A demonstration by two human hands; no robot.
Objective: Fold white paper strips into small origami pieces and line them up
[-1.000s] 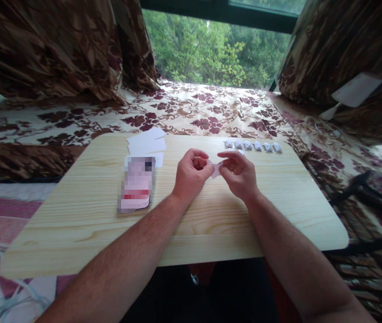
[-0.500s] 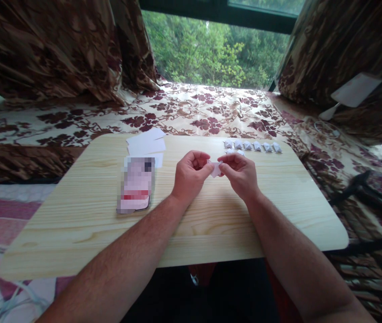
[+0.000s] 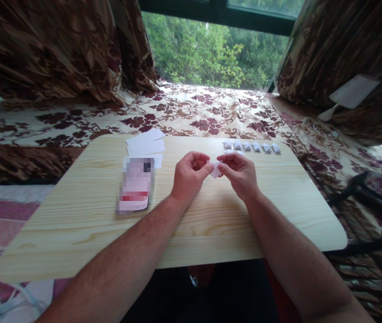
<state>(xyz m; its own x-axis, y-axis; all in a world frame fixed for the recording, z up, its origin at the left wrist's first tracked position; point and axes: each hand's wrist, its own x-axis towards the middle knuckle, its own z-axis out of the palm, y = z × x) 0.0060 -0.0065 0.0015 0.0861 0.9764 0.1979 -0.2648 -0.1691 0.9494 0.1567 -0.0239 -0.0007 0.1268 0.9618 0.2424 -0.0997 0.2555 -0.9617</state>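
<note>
A small folded piece of white paper (image 3: 215, 170) is held up between my two hands above the middle of the table. My left hand (image 3: 192, 174) pinches its left side between thumb and fingers. On the opposite side, my right hand (image 3: 239, 172) grips it the same way, thumb facing me. The paper's lower part comes to a point below the thumbs; its upper folds are partly hidden by my fingers. Just beyond my right hand, several small folded paper pieces (image 3: 247, 146) stand in a row, with a second, shorter row (image 3: 234, 153) partly covered by that hand.
The pale wooden table (image 3: 76, 233) has rounded corners. At its left lie white paper sheets (image 3: 147, 144) and a phone (image 3: 136, 184), blurred by pixels. Behind is a floral-covered ledge (image 3: 191, 112) below a window. A white lamp (image 3: 355, 91) stands at the right, and a black chair-like frame (image 3: 372, 242) lies beyond the table's edge.
Almost nothing differs. Both hands keep the same pinch on the folded paper, and the whole view has shifted very slightly.
</note>
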